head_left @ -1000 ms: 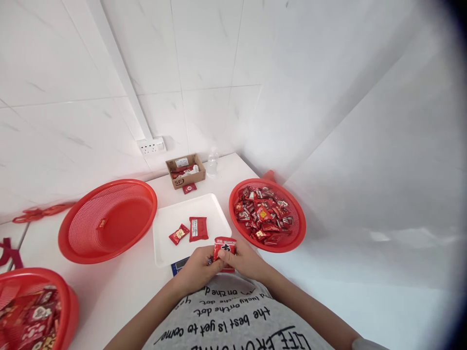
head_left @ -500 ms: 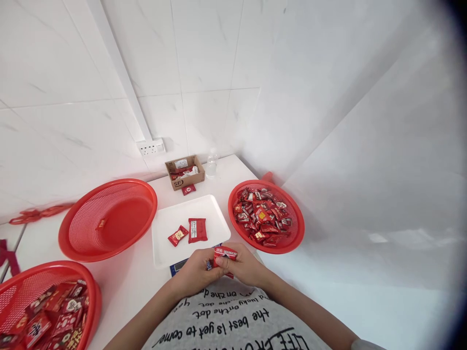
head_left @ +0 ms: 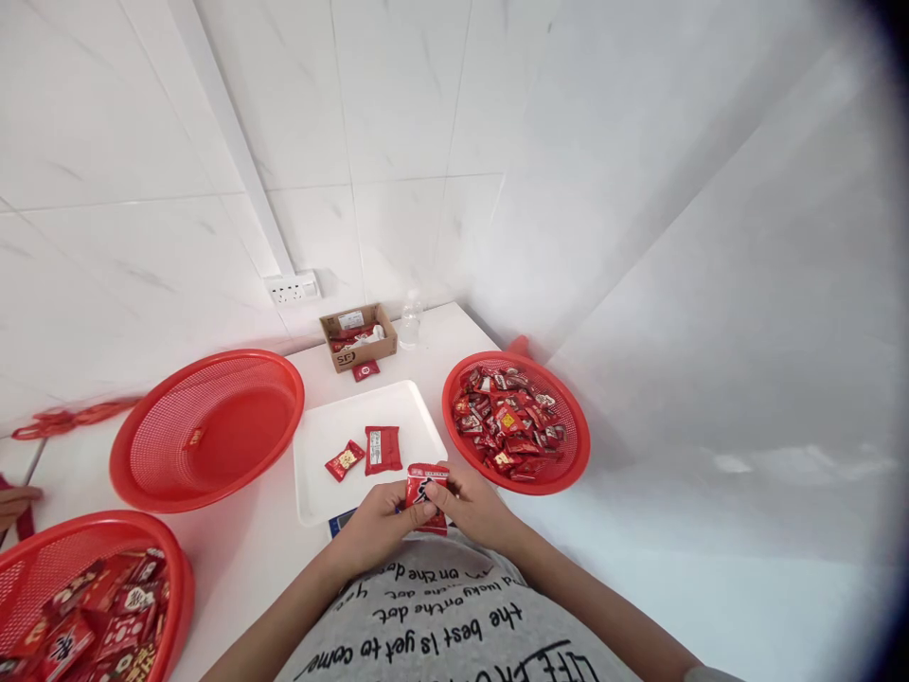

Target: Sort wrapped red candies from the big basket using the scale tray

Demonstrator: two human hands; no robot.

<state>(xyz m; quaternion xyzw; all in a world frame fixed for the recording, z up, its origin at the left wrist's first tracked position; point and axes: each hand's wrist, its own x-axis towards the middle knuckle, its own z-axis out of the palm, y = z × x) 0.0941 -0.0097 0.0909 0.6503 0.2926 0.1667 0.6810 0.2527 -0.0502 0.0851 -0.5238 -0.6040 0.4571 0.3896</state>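
Close to my shirt, a red snack packet (head_left: 418, 490) with dark and white lettering is held between both hands. My left hand (head_left: 379, 521) is closed on its left side, thumb across the front. From the right, my right hand (head_left: 474, 507) grips the same packet with its thumb on the face. Just beyond them lies a white tray (head_left: 319, 426) on a blue-edged scale (head_left: 341, 522), partly hidden by my left hand. On the tray rest a red packet with a white label (head_left: 383, 449) and a smaller red and cream packet (head_left: 345, 460).
A red basket (head_left: 586, 431) full of small packets stands right. At left are a red basket (head_left: 122, 455) with one small item and another basket (head_left: 186, 578) of packets. A cardboard box (head_left: 367, 358) and clear bottle (head_left: 410, 322) stand behind. Another person's hand (head_left: 18, 502) shows far left.
The packet in my hands has been turned up, so its lettered front now faces me. Another person's hand has come into view at the far left.
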